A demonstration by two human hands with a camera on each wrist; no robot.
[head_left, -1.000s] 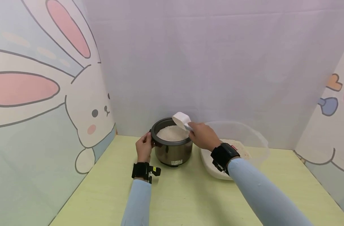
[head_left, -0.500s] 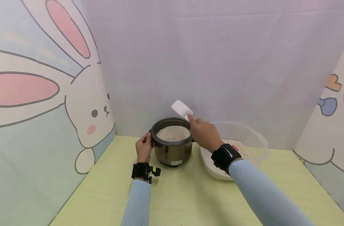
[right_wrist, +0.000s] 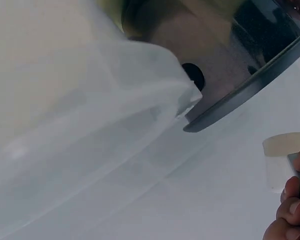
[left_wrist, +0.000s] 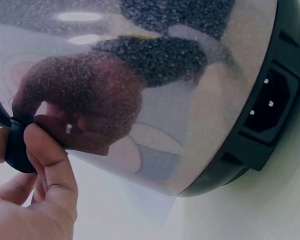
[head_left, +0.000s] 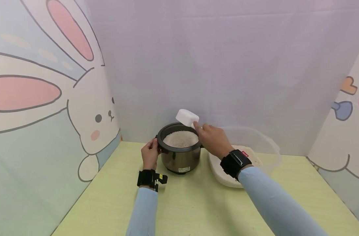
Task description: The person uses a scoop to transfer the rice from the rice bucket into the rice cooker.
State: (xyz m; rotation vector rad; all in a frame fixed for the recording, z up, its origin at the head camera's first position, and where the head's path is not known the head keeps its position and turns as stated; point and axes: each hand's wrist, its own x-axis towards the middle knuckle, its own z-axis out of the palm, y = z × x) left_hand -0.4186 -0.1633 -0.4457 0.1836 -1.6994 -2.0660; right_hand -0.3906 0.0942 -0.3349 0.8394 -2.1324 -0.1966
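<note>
A metallic brown rice cooker (head_left: 180,160) with a dark rim stands at the back of the table, white rice (head_left: 180,139) lying inside it. My left hand (head_left: 150,154) pinches the cooker's small black side handle (left_wrist: 19,150) between thumb and fingers. Above the far side of the pot, a white scoop (head_left: 187,117) is tipped over, its bottom turned up. My right hand (head_left: 213,139) grips the scoop by its handle, which the fingers mostly cover. In the right wrist view, the right hand (right_wrist: 292,210) and the scoop (right_wrist: 277,165) show at the right edge.
Right of the cooker is a white tub (head_left: 219,175) of rice, partly behind my right wrist. A translucent lid (head_left: 256,137) stands up at the tub's back. The left wrist view shows a power inlet (left_wrist: 270,105) low on the cooker. A cloth backdrop (head_left: 226,72) hangs behind.
The scoop has turned bottom up, rising above the cooker and then dipping slightly to the left. My right hand turned with it. The left hand has stayed at the cooker's handle.
</note>
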